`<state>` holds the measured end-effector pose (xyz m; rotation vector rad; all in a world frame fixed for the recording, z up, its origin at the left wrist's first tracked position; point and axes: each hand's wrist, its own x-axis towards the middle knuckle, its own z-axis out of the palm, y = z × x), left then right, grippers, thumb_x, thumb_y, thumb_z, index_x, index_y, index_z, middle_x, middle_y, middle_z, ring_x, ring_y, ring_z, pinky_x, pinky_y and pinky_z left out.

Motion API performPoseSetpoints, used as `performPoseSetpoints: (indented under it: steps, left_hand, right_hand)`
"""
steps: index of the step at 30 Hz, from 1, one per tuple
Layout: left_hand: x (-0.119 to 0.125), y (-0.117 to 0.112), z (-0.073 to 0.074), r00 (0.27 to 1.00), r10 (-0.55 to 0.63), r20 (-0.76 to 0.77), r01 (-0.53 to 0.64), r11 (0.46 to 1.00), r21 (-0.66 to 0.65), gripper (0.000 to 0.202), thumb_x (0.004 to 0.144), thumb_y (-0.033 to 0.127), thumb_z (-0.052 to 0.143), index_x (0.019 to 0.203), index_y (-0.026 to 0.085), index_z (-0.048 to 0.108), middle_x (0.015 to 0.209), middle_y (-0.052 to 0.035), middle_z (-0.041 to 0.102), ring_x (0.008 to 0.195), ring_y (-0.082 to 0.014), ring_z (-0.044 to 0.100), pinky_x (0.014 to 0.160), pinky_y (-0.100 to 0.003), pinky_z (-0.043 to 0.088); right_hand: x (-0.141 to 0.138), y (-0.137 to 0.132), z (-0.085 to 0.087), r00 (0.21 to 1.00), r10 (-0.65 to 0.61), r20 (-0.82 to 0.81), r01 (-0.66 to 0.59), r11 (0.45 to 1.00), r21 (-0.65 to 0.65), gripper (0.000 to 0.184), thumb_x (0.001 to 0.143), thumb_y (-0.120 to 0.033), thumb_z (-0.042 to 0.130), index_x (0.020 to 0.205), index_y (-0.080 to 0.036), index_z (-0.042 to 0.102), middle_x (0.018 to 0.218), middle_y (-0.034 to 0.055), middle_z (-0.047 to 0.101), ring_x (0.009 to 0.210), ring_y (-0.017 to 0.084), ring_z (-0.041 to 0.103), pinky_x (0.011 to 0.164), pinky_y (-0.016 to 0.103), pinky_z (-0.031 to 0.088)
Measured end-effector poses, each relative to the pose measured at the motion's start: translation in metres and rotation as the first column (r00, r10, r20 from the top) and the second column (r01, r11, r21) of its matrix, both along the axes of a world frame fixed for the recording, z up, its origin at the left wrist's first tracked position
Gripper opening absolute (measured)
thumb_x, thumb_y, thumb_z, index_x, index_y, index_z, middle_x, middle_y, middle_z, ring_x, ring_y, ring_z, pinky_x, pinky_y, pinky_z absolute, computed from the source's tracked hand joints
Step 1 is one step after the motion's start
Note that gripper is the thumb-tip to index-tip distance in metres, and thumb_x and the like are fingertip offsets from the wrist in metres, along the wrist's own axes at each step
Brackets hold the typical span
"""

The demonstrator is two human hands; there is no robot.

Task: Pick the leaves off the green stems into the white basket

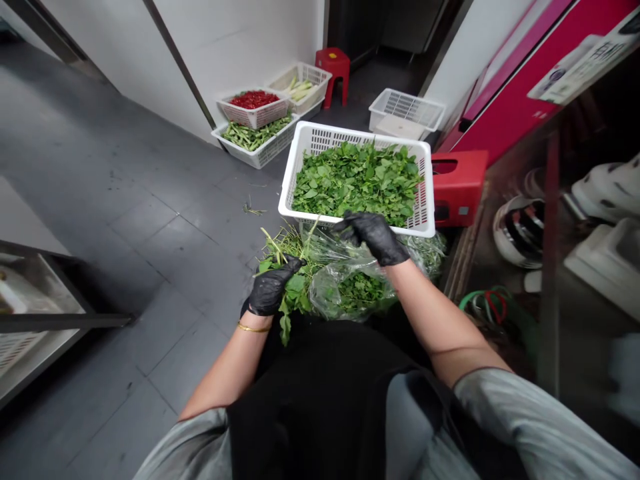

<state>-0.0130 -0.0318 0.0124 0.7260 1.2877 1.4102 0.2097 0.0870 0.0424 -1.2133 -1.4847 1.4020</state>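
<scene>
My left hand point(273, 287), in a black glove, is shut around a bunch of leafy green stems point(293, 293). My right hand point(373, 237), also black-gloved, sits at the front rim of a white plastic basket point(360, 133) and pinches the top of a clear plastic bag point(335, 280). The bag lies on my lap and holds more greens. Picked green leaves point(356, 183) fill the basket. A gold bracelet point(253, 327) circles my left wrist.
Behind the basket stand a white crate of red chilies point(253, 110), a crate of green beans point(255, 137), a crate of pale vegetables point(300, 83), and an empty-looking white crate point(406, 113). A red stool point(457, 187) stands to the right; grey floor tiles lie left.
</scene>
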Motion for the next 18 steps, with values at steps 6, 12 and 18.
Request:
performPoseSetpoints:
  steps: [6,12,18]
  left_hand:
    - [0.004,0.003,-0.015,0.996,-0.074,-0.048,0.074,0.997,-0.003,0.023,0.06,0.024,0.094,0.079,0.019,0.082,0.085,-0.0058,0.08,0.08,-0.0214,0.073,0.085,-0.034,0.061]
    - [-0.015,0.0,-0.013,0.957,-0.014,0.289,0.068,0.982,-0.177,0.025,0.06,0.027,0.092,0.078,0.016,0.078,0.072,-0.003,0.076,0.062,-0.0156,0.067,0.064,-0.027,0.058]
    - [-0.003,0.014,-0.029,0.98,0.022,0.2,-0.004,0.996,-0.09,0.017,0.065,0.024,0.089,0.07,0.02,0.074,0.068,-0.0017,0.072,0.071,-0.02,0.07,0.066,-0.03,0.058]
  right_hand:
    - [-0.025,-0.016,0.01,0.877,0.471,0.095,-0.454,0.877,-0.154,0.046,0.077,-0.059,0.083,0.07,-0.014,0.075,0.054,0.0004,0.066,0.046,0.01,0.052,0.05,0.023,0.043]
    - [0.016,0.014,0.001,0.954,0.301,-0.005,-0.3,0.951,-0.073,0.039,0.079,-0.051,0.078,0.085,-0.014,0.083,0.091,0.0108,0.082,0.051,0.01,0.055,0.047,0.022,0.041]
    - [-0.043,-0.036,-0.033,0.938,0.283,-0.198,-0.32,0.928,-0.192,0.044,0.074,-0.056,0.081,0.092,-0.017,0.084,0.107,0.011,0.082,0.07,0.015,0.066,0.054,0.023,0.047]
